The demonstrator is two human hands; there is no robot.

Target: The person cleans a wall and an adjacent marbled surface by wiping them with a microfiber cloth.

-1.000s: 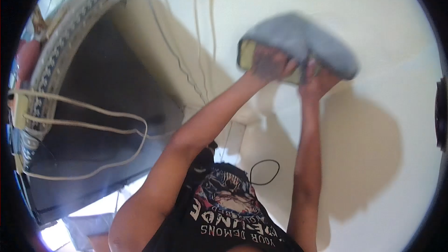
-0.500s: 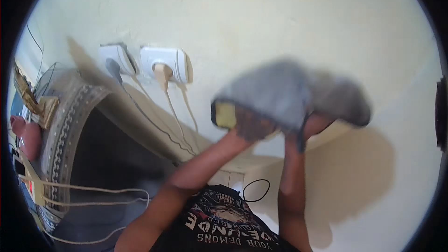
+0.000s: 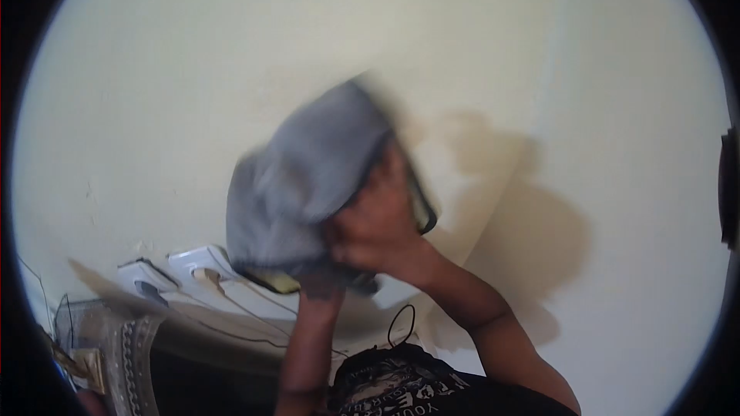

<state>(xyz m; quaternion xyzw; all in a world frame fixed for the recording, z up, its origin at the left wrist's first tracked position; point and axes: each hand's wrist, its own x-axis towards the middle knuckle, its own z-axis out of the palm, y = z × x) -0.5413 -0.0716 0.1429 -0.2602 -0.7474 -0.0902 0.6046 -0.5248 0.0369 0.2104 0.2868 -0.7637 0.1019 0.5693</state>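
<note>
Both my hands are raised in front of a cream wall, gripping a grey cloth [image 3: 308, 173]. My right hand [image 3: 379, 233] clutches its right side, with the forearm running down to the lower right. Most of my left hand [image 3: 322, 286] is hidden under the cloth's lower edge, its forearm rising straight from below. A yellow sponge-like edge [image 3: 279, 282] peeks out beneath the cloth. The cloth is blurred by motion. A thin dark strap [image 3: 422, 212] shows beside my right hand.
Two white wall sockets [image 3: 196, 262] with plugs and pale cables sit at the lower left. Below them is an ornate patterned frame [image 3: 132, 358]. My black printed shirt [image 3: 401, 389] and a thin black cord loop [image 3: 401, 322] fill the bottom centre.
The view has tilted upward, so the sockets and the frame dropped toward the bottom. My hands and the cloth shifted left and drew closer together.
</note>
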